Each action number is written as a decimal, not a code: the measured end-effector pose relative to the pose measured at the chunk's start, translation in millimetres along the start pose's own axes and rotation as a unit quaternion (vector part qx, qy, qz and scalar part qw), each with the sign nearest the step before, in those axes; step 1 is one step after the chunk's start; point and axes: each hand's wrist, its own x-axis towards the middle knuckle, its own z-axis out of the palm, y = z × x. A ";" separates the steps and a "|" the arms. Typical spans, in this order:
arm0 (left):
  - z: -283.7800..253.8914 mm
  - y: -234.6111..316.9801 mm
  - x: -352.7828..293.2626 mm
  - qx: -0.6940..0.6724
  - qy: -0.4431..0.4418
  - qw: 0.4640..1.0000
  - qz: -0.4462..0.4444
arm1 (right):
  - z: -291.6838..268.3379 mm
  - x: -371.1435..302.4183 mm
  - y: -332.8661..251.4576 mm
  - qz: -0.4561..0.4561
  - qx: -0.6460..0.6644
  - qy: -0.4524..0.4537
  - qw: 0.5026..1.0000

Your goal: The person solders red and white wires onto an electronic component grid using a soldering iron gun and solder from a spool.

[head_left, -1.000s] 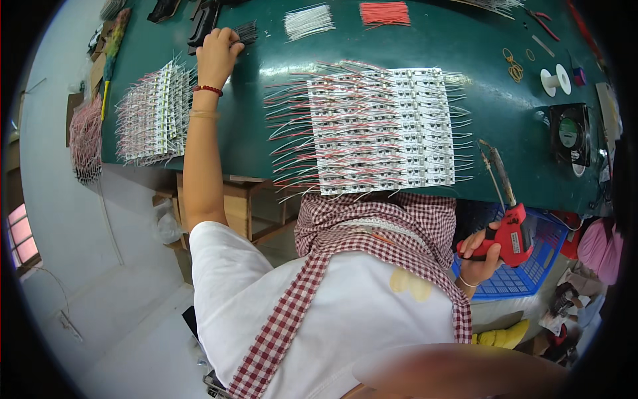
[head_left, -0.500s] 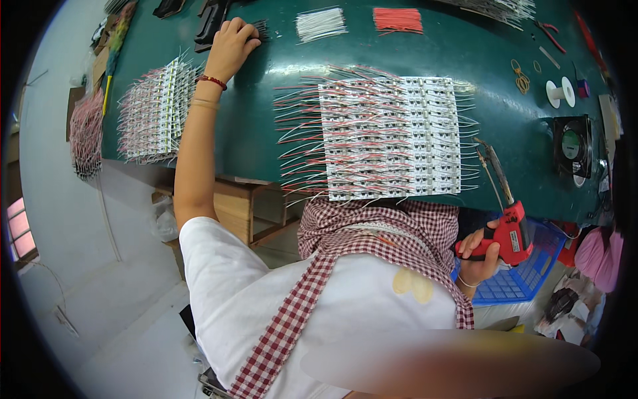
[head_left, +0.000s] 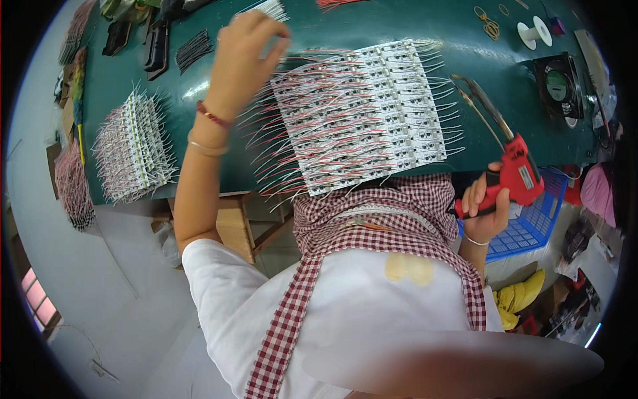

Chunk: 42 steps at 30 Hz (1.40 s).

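Note:
My right hand [head_left: 487, 211] is wrapped round the handle of a red and black soldering gun [head_left: 520, 174], its long metal tip pointing up toward the boards. Above the table, left of the boards' upper corner, my left hand [head_left: 247, 56] has thumb and forefinger curled together in a pinch. Whatever lies between those fingertips is too small to make out. A white panel of small circuit boards [head_left: 399, 113] rests at the table's near edge, with red and white wires sticking out of its left side and white ones out of its right. Partly behind my left hand lies a bundle of white wires [head_left: 271, 9].
Black wires [head_left: 194, 50] lie left of my hand, red wires [head_left: 337, 3] at the far edge. A wired stack of boards [head_left: 136, 149] sits at the left. Right are a white spool [head_left: 534, 32], rubber bands [head_left: 490, 25], a black fan [head_left: 558, 85] and a blue crate [head_left: 531, 229].
My left hand has come away from the black wires, toward the boards. My right hand has raised the soldering gun slightly. The whole view has turned and shifted.

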 end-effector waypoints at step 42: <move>74.8 74.3 53.0 -0.113 -0.154 0.965 -0.179 | 13.2 46.2 49.4 0.013 0.259 -0.049 0.965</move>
